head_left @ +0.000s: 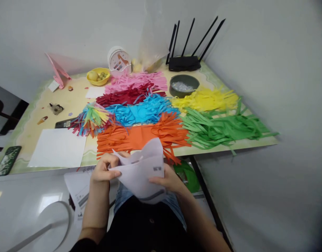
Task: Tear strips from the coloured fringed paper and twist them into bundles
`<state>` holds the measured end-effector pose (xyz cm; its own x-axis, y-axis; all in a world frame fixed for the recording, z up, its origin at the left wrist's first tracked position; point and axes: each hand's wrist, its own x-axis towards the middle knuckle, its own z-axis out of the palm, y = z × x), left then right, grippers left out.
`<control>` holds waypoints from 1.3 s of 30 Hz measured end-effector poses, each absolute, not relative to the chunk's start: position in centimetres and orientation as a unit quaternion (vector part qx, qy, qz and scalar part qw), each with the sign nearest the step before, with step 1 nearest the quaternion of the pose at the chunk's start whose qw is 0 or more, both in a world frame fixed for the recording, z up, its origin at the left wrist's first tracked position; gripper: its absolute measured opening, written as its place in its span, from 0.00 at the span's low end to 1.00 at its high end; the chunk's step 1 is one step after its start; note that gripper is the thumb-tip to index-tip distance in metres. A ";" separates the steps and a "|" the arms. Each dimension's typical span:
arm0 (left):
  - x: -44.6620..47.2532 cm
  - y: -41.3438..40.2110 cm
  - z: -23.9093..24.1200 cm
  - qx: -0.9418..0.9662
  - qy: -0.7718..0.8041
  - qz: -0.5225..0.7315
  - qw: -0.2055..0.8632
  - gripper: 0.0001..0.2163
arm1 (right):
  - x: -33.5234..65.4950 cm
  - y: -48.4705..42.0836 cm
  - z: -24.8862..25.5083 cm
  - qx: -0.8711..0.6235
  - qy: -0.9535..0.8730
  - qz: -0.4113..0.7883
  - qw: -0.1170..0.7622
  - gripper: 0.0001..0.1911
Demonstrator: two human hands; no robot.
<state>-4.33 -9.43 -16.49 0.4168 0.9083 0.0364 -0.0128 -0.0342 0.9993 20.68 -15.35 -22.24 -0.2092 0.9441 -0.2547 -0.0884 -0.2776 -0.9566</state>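
Note:
My left hand (107,167) pinches the left edge of a curled white paper sheet (140,176) between thumb and fingers. On the right side of the same sheet my right hand (167,177) is closed, its thumb lying on the front face. Small dark print shows on the paper, which is held bent over my lap at the table edge. Right behind it lies fringed orange crepe paper (140,136). Past that are fringed blue paper (140,111), dark red paper (124,95) and pink paper (140,81). A multicoloured paper tassel (94,119) rests left of the orange.
Fringed green paper (224,127) and yellow paper (207,99) lie to the right. A grey bowl (184,91), black router (184,63), yellow fruit bowl (98,83) and white bucket (119,61) stand behind. At left are a white sheet (58,147), a phone (8,160) and a dark-handled tool (63,124).

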 end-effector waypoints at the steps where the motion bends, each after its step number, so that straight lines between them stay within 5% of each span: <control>1: -3.9 -9.2 -16.9 0.572 0.393 0.437 0.573 0.26 | 20.4 -15.1 -22.0 -0.519 -0.423 0.613 0.419 0.21; 7: -0.2 -8.4 -18.5 0.470 0.428 0.498 0.590 0.24 | 19.9 -13.9 -21.5 -0.631 -0.325 0.474 0.521 0.21; 21: 1.6 -10.1 -18.1 0.434 0.527 0.556 0.473 0.15 | 19.6 -13.1 -22.3 -0.650 -0.344 0.438 0.517 0.25; 26: 1.1 -9.9 -19.4 0.383 0.551 0.550 0.497 0.18 | 21.4 -12.8 -23.0 -0.561 -0.402 0.490 0.533 0.31; 30: 0.9 -9.5 -19.8 0.377 0.549 0.523 0.532 0.24 | 22.1 -12.2 -22.0 -0.566 -0.416 0.439 0.561 0.23; 39: 1.0 -8.0 -18.3 0.519 0.564 0.558 0.318 0.22 | 21.4 -11.2 -20.2 -0.572 -0.476 0.393 0.540 0.25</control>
